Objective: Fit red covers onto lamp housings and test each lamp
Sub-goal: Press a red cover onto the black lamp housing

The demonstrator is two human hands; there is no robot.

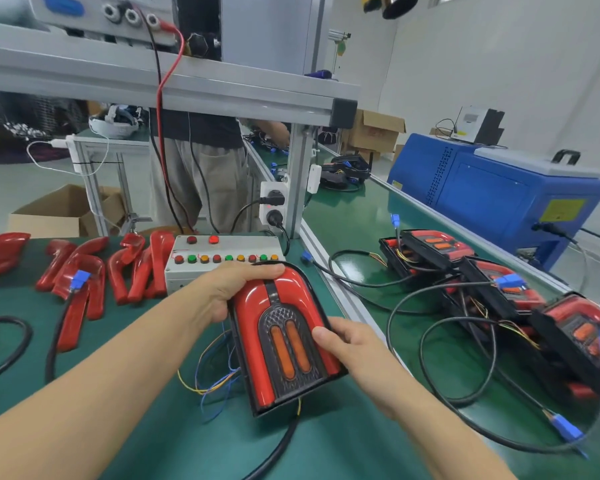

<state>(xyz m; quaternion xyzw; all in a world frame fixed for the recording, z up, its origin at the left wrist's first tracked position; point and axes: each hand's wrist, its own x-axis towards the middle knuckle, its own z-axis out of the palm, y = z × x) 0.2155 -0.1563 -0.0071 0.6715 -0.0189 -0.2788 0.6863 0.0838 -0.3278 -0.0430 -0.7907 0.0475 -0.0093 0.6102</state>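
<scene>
A lamp [284, 344] with a black housing, an arch-shaped red cover and two orange lenses lies in the middle of the green bench. My left hand [229, 289] grips its far left top corner, fingers curled over the arch. My right hand [347, 344] holds its right edge, thumb pressed on the red cover. Thin coloured wires [215, 379] trail from under the lamp to the left. Several loose red covers [125, 268] lie at the left of the bench. A grey test box [222, 258] with coloured buttons stands just behind the lamp.
Several finished lamps [499, 282] with black cables and blue connectors lie on the conveyor belt to the right. A blue machine [499, 188] stands beyond the belt. A blue connector [80, 277] lies among the covers. Another person [201, 168] stands behind the bench. A cardboard box [59, 209] sits far left.
</scene>
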